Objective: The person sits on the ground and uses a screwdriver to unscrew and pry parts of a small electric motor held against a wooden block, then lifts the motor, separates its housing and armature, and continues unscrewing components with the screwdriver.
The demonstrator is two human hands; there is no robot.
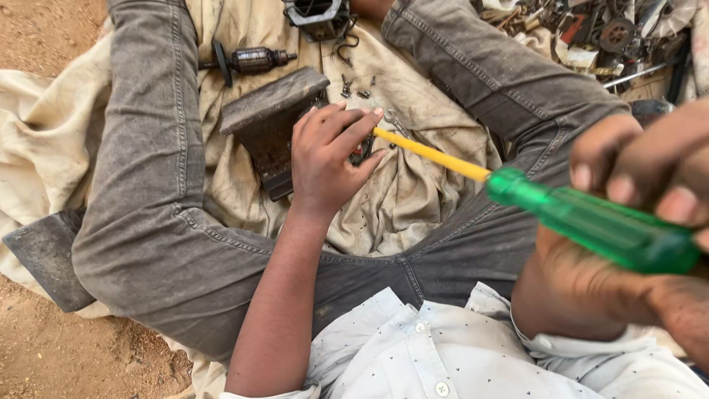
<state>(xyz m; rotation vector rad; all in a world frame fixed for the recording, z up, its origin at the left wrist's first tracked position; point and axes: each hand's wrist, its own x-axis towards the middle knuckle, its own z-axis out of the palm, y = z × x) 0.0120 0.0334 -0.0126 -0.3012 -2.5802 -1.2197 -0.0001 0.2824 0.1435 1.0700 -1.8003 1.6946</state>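
Screwdriver [517, 193], green-handled with a yellow shaft, slants across my lap in the head view: my right hand [650, 174] is clenched round its handle. My left hand [329, 159] curls its fingers about the tip, just beside a dark metal block [269, 122] on the cloth [413, 199].

Crumpled, stained beige cloth [413, 199] spread over reddish sandy ground [44, 347], dark metal anvil block [269, 122], copper-wound motor armature [251, 59], small loose screws [354, 89], black plastic tool housing [319, 16]

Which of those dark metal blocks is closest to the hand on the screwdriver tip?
The wedge-shaped block between the knees, beside the left hand. The other block lies outside the leg, at the cloth's edge.
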